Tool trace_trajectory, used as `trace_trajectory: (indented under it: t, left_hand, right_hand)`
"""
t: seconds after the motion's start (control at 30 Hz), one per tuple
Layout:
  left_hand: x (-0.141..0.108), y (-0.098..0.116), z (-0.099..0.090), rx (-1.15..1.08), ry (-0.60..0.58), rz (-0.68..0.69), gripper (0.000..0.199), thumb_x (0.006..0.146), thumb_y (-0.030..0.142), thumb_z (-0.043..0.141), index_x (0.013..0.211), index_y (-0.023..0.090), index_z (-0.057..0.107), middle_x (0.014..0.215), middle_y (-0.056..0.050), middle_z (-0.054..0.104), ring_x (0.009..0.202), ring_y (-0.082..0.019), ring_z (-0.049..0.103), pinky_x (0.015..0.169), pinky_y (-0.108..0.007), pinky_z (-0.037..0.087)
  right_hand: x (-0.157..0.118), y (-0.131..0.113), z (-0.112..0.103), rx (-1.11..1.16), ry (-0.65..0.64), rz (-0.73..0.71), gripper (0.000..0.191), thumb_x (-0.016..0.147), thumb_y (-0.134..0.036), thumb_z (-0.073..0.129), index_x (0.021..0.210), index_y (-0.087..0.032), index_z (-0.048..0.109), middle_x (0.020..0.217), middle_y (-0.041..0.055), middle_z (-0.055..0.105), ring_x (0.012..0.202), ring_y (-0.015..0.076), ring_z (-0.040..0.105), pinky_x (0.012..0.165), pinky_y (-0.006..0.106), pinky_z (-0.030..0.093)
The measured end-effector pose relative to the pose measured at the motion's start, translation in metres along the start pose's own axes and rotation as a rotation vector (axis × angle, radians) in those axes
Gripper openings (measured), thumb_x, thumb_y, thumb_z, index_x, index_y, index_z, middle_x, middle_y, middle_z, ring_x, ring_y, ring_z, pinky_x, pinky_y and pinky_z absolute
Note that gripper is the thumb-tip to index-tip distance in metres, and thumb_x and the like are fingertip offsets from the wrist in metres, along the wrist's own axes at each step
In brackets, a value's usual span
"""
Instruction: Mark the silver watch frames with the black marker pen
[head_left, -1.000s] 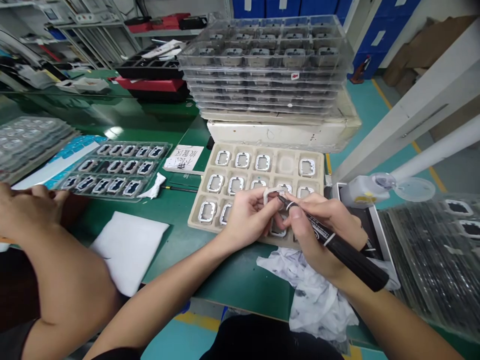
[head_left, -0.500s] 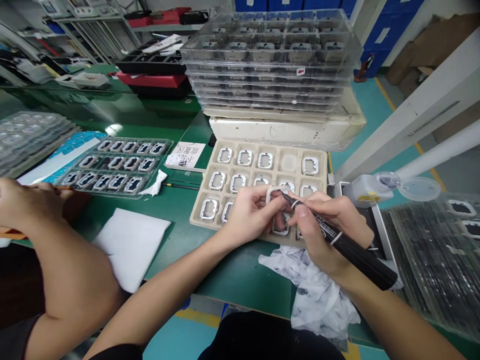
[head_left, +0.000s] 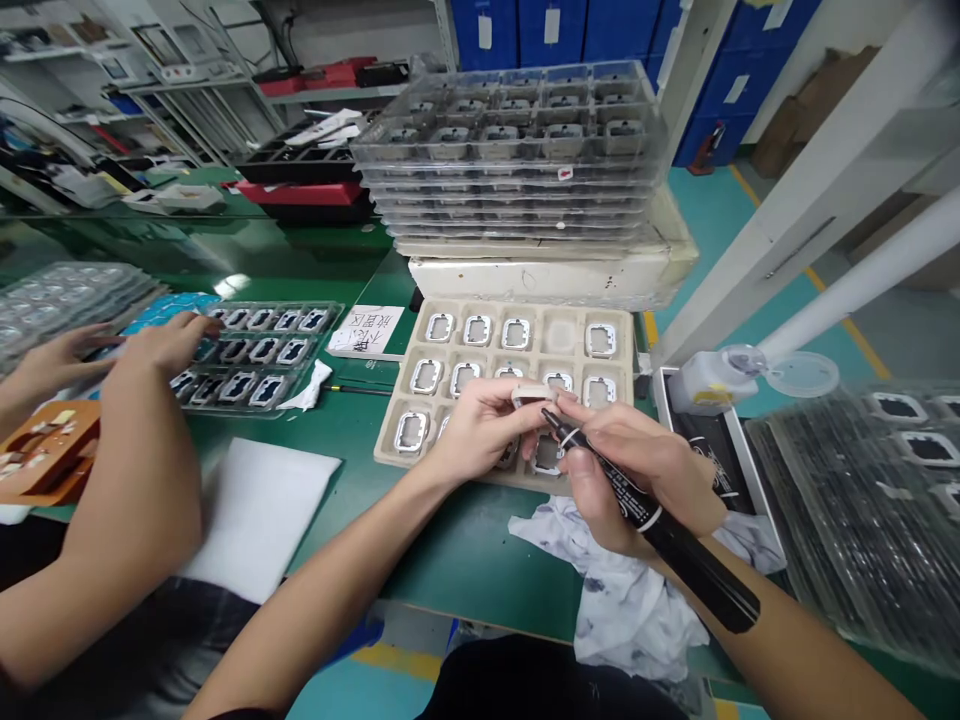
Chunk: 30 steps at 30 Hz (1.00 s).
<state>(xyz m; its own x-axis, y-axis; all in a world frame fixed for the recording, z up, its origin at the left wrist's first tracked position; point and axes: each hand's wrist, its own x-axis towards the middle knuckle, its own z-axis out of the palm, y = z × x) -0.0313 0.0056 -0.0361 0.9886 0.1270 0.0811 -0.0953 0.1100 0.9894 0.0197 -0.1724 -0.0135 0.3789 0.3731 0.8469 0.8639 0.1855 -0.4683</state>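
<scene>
Between the fingers of my left hand (head_left: 480, 425) is a small pale square frame (head_left: 534, 394), held tilted above the tray. My right hand (head_left: 645, 465) grips a black marker pen (head_left: 645, 510), its tip close to the frame's near edge; whether it touches I cannot tell. Fingers of both hands meet around the frame. Beneath them lies a beige compartment tray (head_left: 384, 440) with silver square frames in its pockets, such as one frame (head_left: 412, 432) at the front left. One back-row pocket (head_left: 561, 336) holds no frame. My hands hide part of the front and middle rows.
Stacked clear trays (head_left: 510, 190) stand on a white foam block (head_left: 525, 280) behind. A stained cloth (head_left: 630, 590) hangs over the front edge. At right are a bottle (head_left: 712, 380) and more stacked trays (head_left: 862, 520). A co-worker's arms (head_left: 142, 440) reach over a clear tray at left.
The frame in my left hand has tipped flatter, and both hands appear slightly further left as the view shifted. The co-worker's hands have moved to the clear tray, uncovering an orange fixture.
</scene>
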Motion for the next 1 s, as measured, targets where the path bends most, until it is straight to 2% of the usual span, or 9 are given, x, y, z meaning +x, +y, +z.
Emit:
trace_trajectory:
  t: [0.1, 0.2, 0.37, 0.43, 0.5, 0.63, 0.83, 0.93, 1.0]
  left_hand:
    - [0.0, 0.002, -0.001, 0.113, 0.028, 0.099, 0.03, 0.087, 0.047, 0.084, 0.091, 0.018, 0.083, 0.076, -0.003, 0.071, 0.061, -0.011, 0.061, 0.056, -0.022, 0.049]
    - [0.001, 0.006, -0.003, 0.314, 0.111, 0.193, 0.022, 0.088, 0.041, 0.083, 0.09, 0.018, 0.083, 0.095, -0.007, 0.075, 0.088, -0.016, 0.068, 0.079, -0.027, 0.054]
    - [0.029, 0.014, -0.005, 0.546, 0.199, 0.067, 0.041, 0.079, 0.038, 0.09, 0.109, 0.017, 0.073, 0.078, 0.001, 0.068, 0.068, -0.014, 0.061, 0.063, -0.025, 0.045]
    - [0.053, 0.016, -0.004, 0.7, 0.258, 0.119, 0.047, 0.075, 0.035, 0.092, 0.11, 0.017, 0.066, 0.077, 0.003, 0.066, 0.067, -0.014, 0.06, 0.063, -0.026, 0.042]
    - [0.079, 0.017, -0.002, 0.888, 0.344, 0.189, 0.042, 0.074, 0.03, 0.091, 0.103, 0.017, 0.063, 0.079, 0.002, 0.066, 0.07, -0.015, 0.059, 0.066, -0.027, 0.041]
    - [0.111, 0.012, 0.007, 1.11, 0.333, 0.182, 0.026, 0.086, 0.033, 0.081, 0.095, 0.017, 0.063, 0.085, -0.004, 0.07, 0.078, -0.021, 0.062, 0.071, -0.03, 0.044]
    - [0.097, 0.016, 0.027, 1.422, 0.251, 0.145, 0.034, 0.107, 0.045, 0.051, 0.111, 0.015, 0.065, 0.098, -0.015, 0.077, 0.095, -0.031, 0.072, 0.083, -0.037, 0.05]
    - [0.086, 0.023, 0.031, 1.533, 0.207, 0.148, 0.037, 0.112, 0.035, 0.033, 0.117, 0.014, 0.064, 0.098, -0.017, 0.077, 0.093, -0.031, 0.074, 0.081, -0.038, 0.05]
    - [0.083, 0.025, 0.03, 1.615, 0.19, 0.156, 0.031, 0.107, 0.022, 0.038, 0.126, 0.011, 0.06, 0.094, -0.016, 0.077, 0.099, -0.033, 0.074, 0.08, -0.037, 0.05]
  right_hand:
    - [-0.004, 0.008, 0.004, 0.032, 0.128, -0.019, 0.03, 0.087, -0.004, 0.071, 0.109, -0.023, 0.064, 0.076, -0.001, 0.074, 0.088, 0.0259, 0.08, 0.076, 0.041, 0.073]
    - [-0.005, 0.015, 0.006, 0.017, 0.273, 0.155, 0.011, 0.095, -0.019, 0.07, 0.097, -0.024, 0.061, 0.073, -0.0003, 0.072, 0.087, 0.0257, 0.08, 0.079, 0.043, 0.071]
    - [0.002, 0.026, 0.004, 0.067, 0.57, 0.405, 0.015, 0.097, -0.025, 0.074, 0.094, -0.021, 0.06, 0.063, -0.0052, 0.067, 0.06, 0.0174, 0.072, 0.066, 0.03, 0.062]
    - [0.004, 0.031, 0.004, 0.118, 0.598, 0.453, 0.017, 0.096, -0.025, 0.074, 0.093, -0.021, 0.059, 0.062, -0.0057, 0.067, 0.064, 0.0184, 0.074, 0.068, 0.029, 0.061]
    - [0.004, 0.036, 0.004, 0.165, 0.619, 0.463, 0.019, 0.095, -0.028, 0.075, 0.092, -0.021, 0.057, 0.061, -0.006, 0.067, 0.069, 0.0204, 0.076, 0.074, 0.031, 0.062]
    - [0.005, 0.039, 0.004, 0.16, 0.646, 0.475, 0.02, 0.095, -0.029, 0.074, 0.091, -0.022, 0.056, 0.061, -0.0075, 0.065, 0.063, 0.0185, 0.072, 0.079, 0.035, 0.063]
    - [0.006, 0.041, 0.005, 0.207, 0.664, 0.527, 0.022, 0.091, -0.031, 0.076, 0.089, -0.022, 0.057, 0.061, -0.006, 0.067, 0.064, 0.0202, 0.072, 0.079, 0.035, 0.062]
    - [0.007, 0.039, 0.006, 0.188, 0.639, 0.541, 0.021, 0.09, -0.031, 0.077, 0.09, -0.022, 0.059, 0.064, -0.0045, 0.069, 0.067, 0.0218, 0.074, 0.078, 0.035, 0.061]
    - [0.009, 0.035, 0.006, 0.167, 0.621, 0.536, 0.02, 0.089, -0.031, 0.078, 0.09, -0.021, 0.06, 0.066, -0.0026, 0.07, 0.068, 0.023, 0.075, 0.079, 0.036, 0.06]
